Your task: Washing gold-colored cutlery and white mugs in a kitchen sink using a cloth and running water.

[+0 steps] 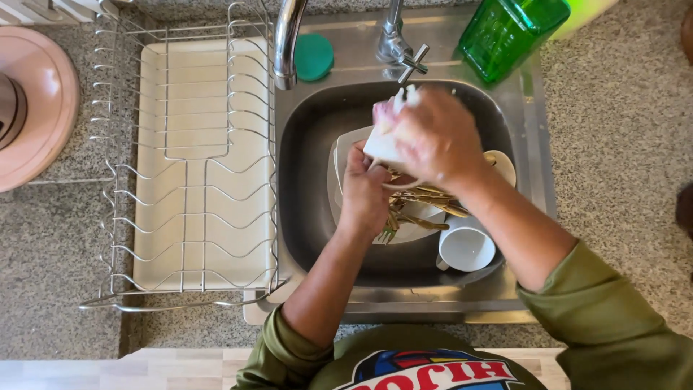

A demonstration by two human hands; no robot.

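White mug [382, 144] clasped by both hands over sink [303, 209].

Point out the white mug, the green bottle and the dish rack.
white mug [465, 249]: head view, on the inside of its open mouth.
green bottle [505, 32]: head view, on its ribbed body.
dish rack [184, 155]: head view, on a wire near the middle.

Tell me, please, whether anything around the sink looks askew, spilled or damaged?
Nothing looks spilled or broken. The green bottle at the sink's back corner appears tilted, though that may be the camera angle. A white mug lies on its side among the dishes.
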